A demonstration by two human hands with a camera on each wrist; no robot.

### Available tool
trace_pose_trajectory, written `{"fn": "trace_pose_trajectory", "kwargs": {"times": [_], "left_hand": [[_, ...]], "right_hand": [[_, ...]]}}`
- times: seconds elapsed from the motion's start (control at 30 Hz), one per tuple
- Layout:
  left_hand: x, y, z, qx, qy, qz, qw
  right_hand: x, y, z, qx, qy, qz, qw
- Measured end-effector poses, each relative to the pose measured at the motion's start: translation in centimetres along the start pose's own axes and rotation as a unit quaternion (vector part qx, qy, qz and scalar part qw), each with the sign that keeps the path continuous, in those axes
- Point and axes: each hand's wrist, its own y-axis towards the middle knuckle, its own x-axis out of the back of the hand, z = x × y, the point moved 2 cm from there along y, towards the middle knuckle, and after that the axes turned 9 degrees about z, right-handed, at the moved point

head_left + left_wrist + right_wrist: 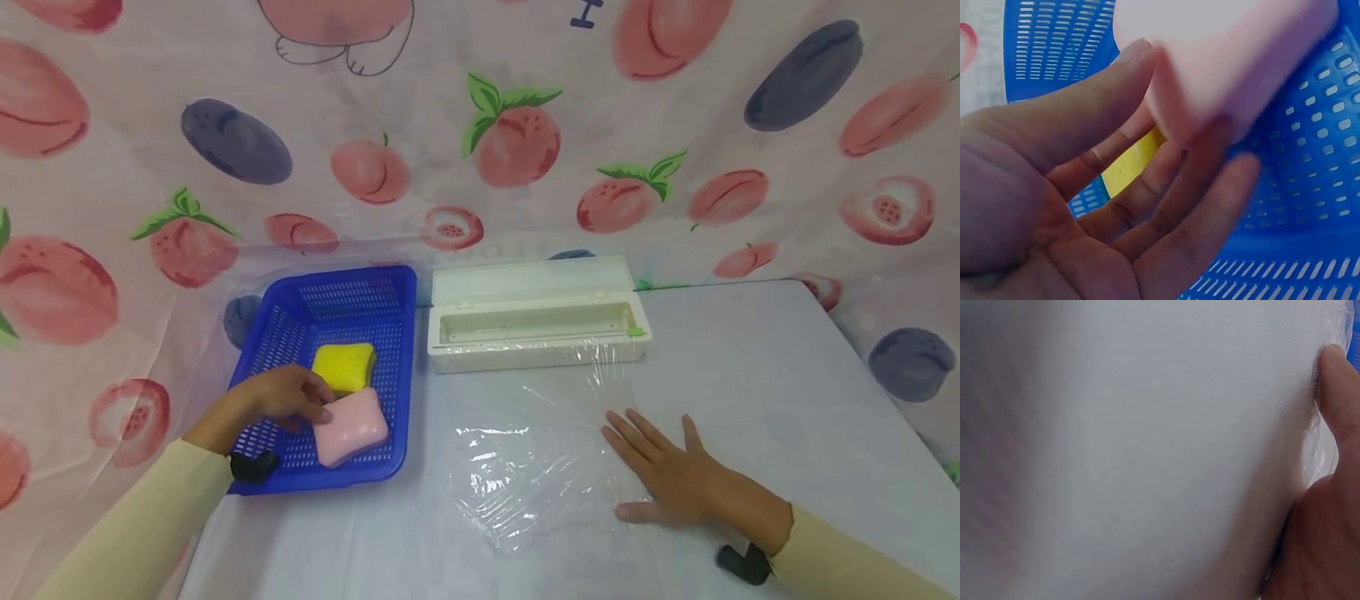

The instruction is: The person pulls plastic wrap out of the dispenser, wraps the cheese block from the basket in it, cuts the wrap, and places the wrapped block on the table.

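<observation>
In the blue basket, my left hand (288,394) grips the near-left end of a pink soap bar (352,427), its thumb on one face and fingertips at the underside. The left wrist view shows the thumb (1129,69) against the pink soap bar (1235,56), which is tilted. A yellow pillow-shaped block (343,367) lies just behind it in the basket. My right hand (678,479) lies flat with fingers spread at the right edge of a sheet of clear cling film (525,475). That film runs forward from a white dispenser box (487,360) with its lid raised.
The blue perforated basket (411,367) stands at the left of the white-covered table (750,358). A green slider (636,331) sits at the right end of the dispenser box. Behind hangs a fruit-patterned cloth (525,217).
</observation>
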Motion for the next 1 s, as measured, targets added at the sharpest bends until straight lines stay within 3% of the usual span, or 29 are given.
{"fn": "trace_pose_trajectory", "kwargs": {"times": [0.17,0.3,0.57,0.7,0.83,0.93,1.0], "left_hand": [[0.1,0.0,-0.2,-0.014,-0.007,0.007,0.9999],[0.0,0.0,0.0,-0.045,-0.059,0.029,0.9968],[0.2,-1.3,1.0,-0.125,-0.185,0.074,0.9720],[0.5,-2.9,0.7,-0.184,-0.200,0.055,0.9608],[0.4,-4.8,-0.9,-0.252,-0.199,0.005,0.9472],[-0.5,-5.8,-3.0,-0.289,-0.172,-0.036,0.9410],[-1.7,-6.0,-5.2,-0.299,-0.152,-0.052,0.9407]], "right_hand": [[-0.1,0.0,-0.1,-0.004,-0.002,0.001,1.0000],[-0.2,0.1,-0.3,-0.003,-0.005,-0.002,1.0000],[-0.3,0.2,-0.3,0.004,-0.002,0.000,1.0000],[-0.3,0.2,-0.2,0.001,-0.006,0.001,1.0000],[-0.2,0.2,-0.1,-0.001,-0.005,0.006,1.0000],[-0.1,0.2,-0.1,-0.003,-0.004,0.008,1.0000],[-0.1,0.1,-0.1,-0.003,-0.004,0.008,1.0000]]}}
